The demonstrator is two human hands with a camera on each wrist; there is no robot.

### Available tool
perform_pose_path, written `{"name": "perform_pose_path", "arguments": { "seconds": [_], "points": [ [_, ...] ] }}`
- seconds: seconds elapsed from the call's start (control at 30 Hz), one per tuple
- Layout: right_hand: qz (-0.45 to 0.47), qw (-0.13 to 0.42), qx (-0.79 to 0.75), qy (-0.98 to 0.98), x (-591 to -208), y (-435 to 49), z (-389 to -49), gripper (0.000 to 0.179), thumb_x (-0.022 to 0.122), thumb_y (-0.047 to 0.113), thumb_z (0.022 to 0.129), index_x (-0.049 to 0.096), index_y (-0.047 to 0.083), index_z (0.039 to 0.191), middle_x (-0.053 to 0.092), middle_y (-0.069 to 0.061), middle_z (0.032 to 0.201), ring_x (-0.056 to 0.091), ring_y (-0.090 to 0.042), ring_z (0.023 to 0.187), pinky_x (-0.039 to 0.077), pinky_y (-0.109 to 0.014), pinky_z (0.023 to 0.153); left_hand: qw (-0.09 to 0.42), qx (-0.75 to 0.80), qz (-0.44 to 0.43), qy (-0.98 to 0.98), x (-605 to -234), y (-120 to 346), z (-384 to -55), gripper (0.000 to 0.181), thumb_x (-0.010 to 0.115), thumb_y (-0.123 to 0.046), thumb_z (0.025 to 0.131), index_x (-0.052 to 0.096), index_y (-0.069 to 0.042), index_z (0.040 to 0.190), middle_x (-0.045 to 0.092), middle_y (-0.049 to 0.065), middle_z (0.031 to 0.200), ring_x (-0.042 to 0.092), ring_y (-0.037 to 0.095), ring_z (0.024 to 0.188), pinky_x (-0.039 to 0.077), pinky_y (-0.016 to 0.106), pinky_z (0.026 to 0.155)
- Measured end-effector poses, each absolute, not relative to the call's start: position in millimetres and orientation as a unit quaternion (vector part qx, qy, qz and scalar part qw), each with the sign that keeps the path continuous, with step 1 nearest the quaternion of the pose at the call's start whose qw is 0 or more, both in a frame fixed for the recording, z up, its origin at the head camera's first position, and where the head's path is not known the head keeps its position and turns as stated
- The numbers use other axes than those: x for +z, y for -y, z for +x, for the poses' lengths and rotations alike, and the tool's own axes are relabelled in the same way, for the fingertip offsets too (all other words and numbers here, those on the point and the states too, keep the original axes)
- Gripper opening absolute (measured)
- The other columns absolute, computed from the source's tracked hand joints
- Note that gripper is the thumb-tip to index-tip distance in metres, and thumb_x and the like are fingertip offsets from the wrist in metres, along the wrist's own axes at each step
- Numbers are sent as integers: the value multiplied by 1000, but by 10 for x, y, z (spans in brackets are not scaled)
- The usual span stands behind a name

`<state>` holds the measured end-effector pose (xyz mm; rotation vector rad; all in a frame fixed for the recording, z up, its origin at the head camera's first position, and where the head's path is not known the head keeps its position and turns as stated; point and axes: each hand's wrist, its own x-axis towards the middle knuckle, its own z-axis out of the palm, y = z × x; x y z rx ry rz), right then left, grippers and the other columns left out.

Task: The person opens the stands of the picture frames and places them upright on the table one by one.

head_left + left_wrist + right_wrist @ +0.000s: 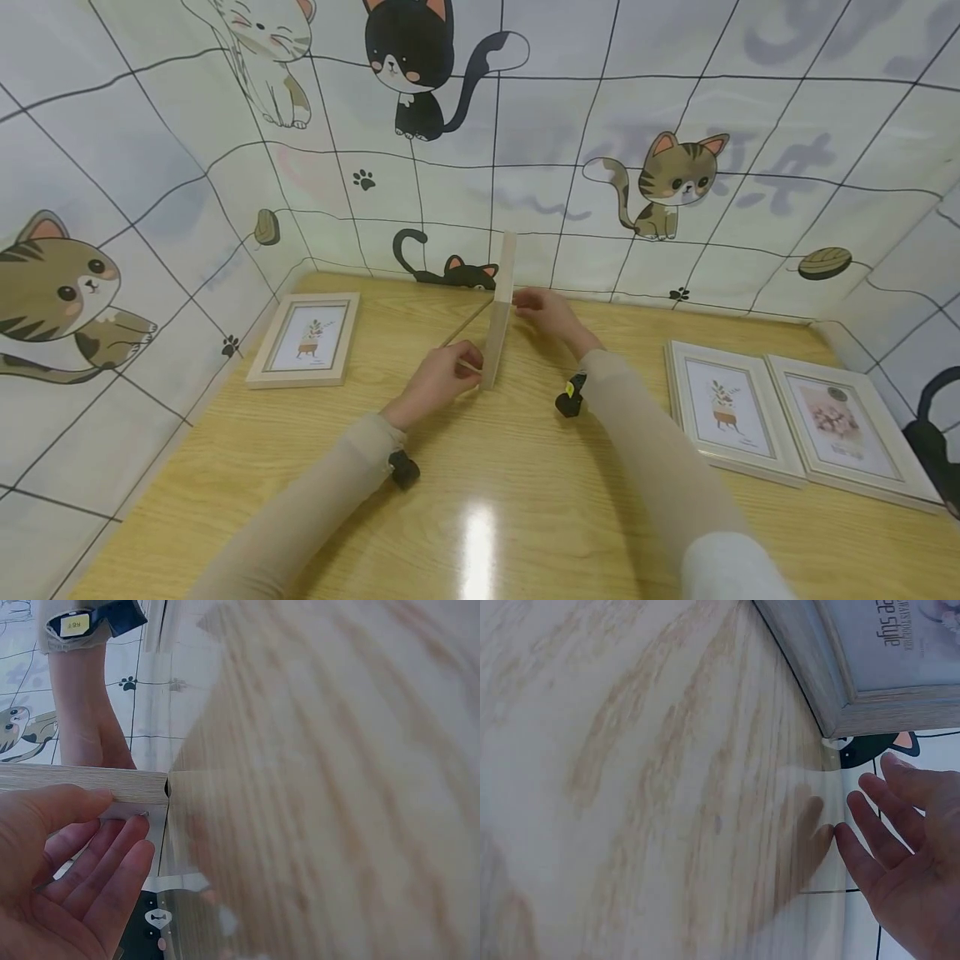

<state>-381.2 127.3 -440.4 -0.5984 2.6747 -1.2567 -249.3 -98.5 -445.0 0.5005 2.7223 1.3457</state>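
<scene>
A light wood picture frame (501, 317) stands on its edge in mid table, seen edge-on in the head view. Its thin support leg (467, 322) slants out on the left. My left hand (442, 375) is at the frame's back side, thumb against the wooden edge (82, 780) in the left wrist view, the other fingers loosely bent by the back. Beside the front face is my right hand (551, 317), fingers relaxed and apart, with nothing held. The right wrist view shows the frame's front border (892, 718) around a printed picture with lettering, just above the right hand's fingers.
A smaller framed plant picture (306, 342) lies flat at the left. Two more frames lie side by side at the right, one with a plant print (723, 408) and one with pink flowers (832, 421). A cat-patterned wall covering (555, 192) borders the wooden table (525, 492).
</scene>
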Motion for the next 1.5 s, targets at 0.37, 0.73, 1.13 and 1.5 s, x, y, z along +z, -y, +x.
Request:
{"name": "perform_pose_path", "arguments": {
  "seconds": [0.37, 0.73, 1.13, 1.5],
  "points": [
    [-226, 71, -405, -883, -4407, -1184, -3841, 32, 56, 11, 101, 61, 0, 130, 63, -21, 133, 57, -35, 128, 43, -47, 115, 33, 435, 162, -885, -4452, 996, -2503, 18, 73, -6, 89, 64, -8, 105, 72, 11, 108, 75, 23, 95, 62, 26, 80],
    [-229, 100, -419, -873, -4402, -1161, -3847, 37, 54, 10, 102, 56, 1, 138, 61, -21, 137, 53, -36, 133, 40, -49, 117, 38, 436, 160, -885, -4435, 994, -2501, 18, 72, -6, 89, 65, -8, 105, 72, 11, 109, 74, 24, 96, 62, 26, 81],
    [-222, 106, -429, -869, -4424, -1138, -3862, 37, 53, 11, 103, 56, 2, 139, 60, -21, 138, 51, -36, 136, 38, -49, 119, 42, 442, 154, -883, -4437, 987, -2505, 18, 72, -5, 89, 64, -7, 105, 72, 11, 109, 74, 24, 97, 62, 26, 81],
    [-214, 91, -416, -879, -4439, -1112, -3870, 33, 56, 11, 101, 61, 0, 132, 64, -21, 133, 54, -36, 133, 42, -49, 115, 37, 446, 163, -880, -4461, 988, -2509, 18, 72, -3, 88, 64, -5, 104, 71, 12, 107, 75, 25, 96, 62, 25, 80]
  ]
}}
